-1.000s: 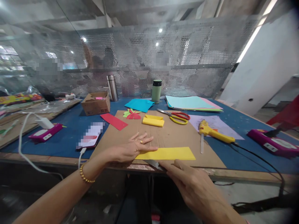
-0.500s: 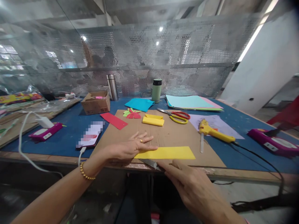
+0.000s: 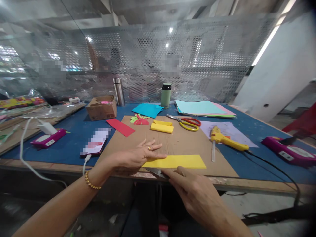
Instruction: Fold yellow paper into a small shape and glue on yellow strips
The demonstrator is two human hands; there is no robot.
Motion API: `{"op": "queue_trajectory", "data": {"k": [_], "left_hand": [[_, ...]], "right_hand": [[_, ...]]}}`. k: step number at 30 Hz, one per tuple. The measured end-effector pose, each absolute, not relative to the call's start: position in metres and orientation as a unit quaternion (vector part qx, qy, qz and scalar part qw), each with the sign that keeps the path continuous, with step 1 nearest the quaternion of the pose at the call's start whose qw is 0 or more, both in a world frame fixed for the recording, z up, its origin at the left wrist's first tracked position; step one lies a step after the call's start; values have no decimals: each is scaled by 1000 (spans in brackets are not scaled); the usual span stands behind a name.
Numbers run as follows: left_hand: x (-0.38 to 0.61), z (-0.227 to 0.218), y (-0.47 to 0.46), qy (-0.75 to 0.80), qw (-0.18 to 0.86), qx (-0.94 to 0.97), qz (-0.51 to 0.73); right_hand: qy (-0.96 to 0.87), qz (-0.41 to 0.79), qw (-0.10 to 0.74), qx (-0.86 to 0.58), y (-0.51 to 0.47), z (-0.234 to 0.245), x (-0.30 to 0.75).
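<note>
Right hand (image 3: 197, 194) closed around a blade tool (image 3: 155, 171), index finger stretched along its back, metal tip at the near edge of the yellow paper strip (image 3: 175, 161). Left hand (image 3: 134, 157) flat, fingers spread, pressing the strip's 9 o'clock end; grips nothing, just pins it. Strip lies on the cardboard sheet (image 3: 182, 141), close to its 6 o'clock edge.

Change over the last second: the right hand and blade have slid toward 9 o'clock along the strip's near edge; the left hand and strip are unmoved. Reads as a cut or score running along that edge, likely near its finish.

Edges: cardboard's near edge sits almost at the table edge (image 3: 259, 184), little room at 6 o'clock. Bare cardboard at 12 o'clock up to the folded yellow piece (image 3: 162, 127). Glue gun (image 3: 227, 140) at 2 o'clock, its cord trailing to 4 o'clock. Scissors (image 3: 186, 123) at 1 o'clock, phone (image 3: 95, 144) at 10 o'clock, both well apart.
</note>
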State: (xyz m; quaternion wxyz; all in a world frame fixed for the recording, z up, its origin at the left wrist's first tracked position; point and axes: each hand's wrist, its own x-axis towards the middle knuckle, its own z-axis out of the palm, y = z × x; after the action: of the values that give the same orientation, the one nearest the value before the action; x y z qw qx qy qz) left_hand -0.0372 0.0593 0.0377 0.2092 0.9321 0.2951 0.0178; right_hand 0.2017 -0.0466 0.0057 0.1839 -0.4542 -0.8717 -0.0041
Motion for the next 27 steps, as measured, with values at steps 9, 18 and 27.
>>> {"op": "queue_trajectory", "data": {"k": [9, 18, 27], "left_hand": [[-37, 40, 57, 304, 204, 931, 8], [-33, 13, 51, 353, 129, 918, 131], [-6, 3, 25, 294, 58, 934, 196]], "right_hand": [[-910, 88, 161, -373, -69, 16, 207], [-789, -61, 303, -531, -24, 42, 275], [-711, -113, 49, -693, 89, 76, 253]]}}
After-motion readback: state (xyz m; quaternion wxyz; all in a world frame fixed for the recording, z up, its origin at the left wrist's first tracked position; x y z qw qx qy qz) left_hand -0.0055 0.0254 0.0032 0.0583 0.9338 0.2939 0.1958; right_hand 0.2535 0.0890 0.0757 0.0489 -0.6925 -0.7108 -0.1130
